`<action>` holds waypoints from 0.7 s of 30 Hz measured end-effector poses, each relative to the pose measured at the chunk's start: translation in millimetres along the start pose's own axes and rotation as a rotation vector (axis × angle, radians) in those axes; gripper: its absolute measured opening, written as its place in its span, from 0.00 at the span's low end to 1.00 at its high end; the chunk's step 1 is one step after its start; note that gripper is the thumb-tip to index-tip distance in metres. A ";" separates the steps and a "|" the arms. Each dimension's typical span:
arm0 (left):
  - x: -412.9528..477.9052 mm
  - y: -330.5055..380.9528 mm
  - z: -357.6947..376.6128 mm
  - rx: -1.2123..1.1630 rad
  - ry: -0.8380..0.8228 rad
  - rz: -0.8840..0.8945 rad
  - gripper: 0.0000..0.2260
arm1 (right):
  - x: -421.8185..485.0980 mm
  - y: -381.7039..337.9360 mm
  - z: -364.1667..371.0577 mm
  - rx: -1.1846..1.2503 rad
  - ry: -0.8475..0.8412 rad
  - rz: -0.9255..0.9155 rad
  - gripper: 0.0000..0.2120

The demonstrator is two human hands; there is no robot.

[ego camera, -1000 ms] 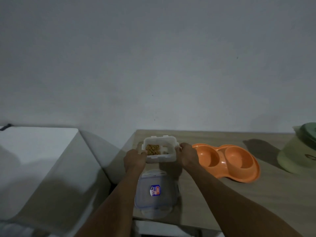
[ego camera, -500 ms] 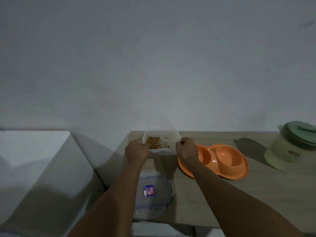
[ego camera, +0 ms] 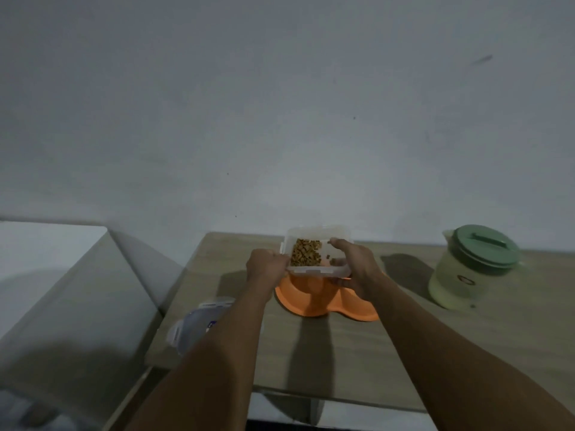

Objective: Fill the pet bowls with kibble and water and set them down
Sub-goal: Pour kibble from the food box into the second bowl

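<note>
A clear plastic container (ego camera: pixel 317 237) with brown kibble (ego camera: pixel 305 256) inside is lifted above the table. My left hand (ego camera: pixel 266 269) grips its left side and my right hand (ego camera: pixel 357 265) grips its right side. It hangs over the left half of an orange double pet bowl (ego camera: pixel 298 303), which lies on the wooden table (ego camera: pixel 420 353). The container and my hands hide much of the bowl. What the bowl's cups hold cannot be seen.
The container's clear lid (ego camera: pixel 193 328) with a blue label lies on the table's near left corner, partly under my left forearm. A pale green pitcher (ego camera: pixel 466 269) with a darker green lid stands at the right. A white surface (ego camera: pixel 46 244) lies to the left, across a gap.
Both hands have carried the kibble container up and to the right, from beside the orange bowl to above its left half. The camera view has shifted right.
</note>
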State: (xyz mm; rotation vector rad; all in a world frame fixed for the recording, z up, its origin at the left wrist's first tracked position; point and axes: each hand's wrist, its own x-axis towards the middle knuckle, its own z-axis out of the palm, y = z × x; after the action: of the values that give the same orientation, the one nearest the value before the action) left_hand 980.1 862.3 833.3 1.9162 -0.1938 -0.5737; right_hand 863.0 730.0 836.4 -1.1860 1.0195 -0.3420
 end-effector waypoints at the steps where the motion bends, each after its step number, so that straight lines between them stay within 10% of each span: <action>1: -0.7 -2.3 5.2 -0.038 -0.015 -0.015 0.04 | 0.0 1.9 -4.7 0.023 -0.023 0.010 0.25; 11: 12.1 -10.1 18.4 -0.060 -0.169 -0.047 0.06 | 6.4 9.5 -19.3 0.093 0.039 -0.071 0.27; 19: -0.6 -34.7 -0.9 0.467 -0.187 0.152 0.02 | -0.6 7.1 -14.7 0.065 0.146 -0.126 0.34; 21: 2.3 -45.6 -1.7 0.611 -0.201 0.191 0.14 | -2.4 7.8 -13.9 0.052 0.154 -0.134 0.34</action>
State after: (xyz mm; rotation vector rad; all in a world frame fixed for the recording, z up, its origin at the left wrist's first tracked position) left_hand 977.1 881.6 792.1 2.3853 -0.7443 -0.6221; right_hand 848.4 726.3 830.4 -1.1975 1.0605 -0.5693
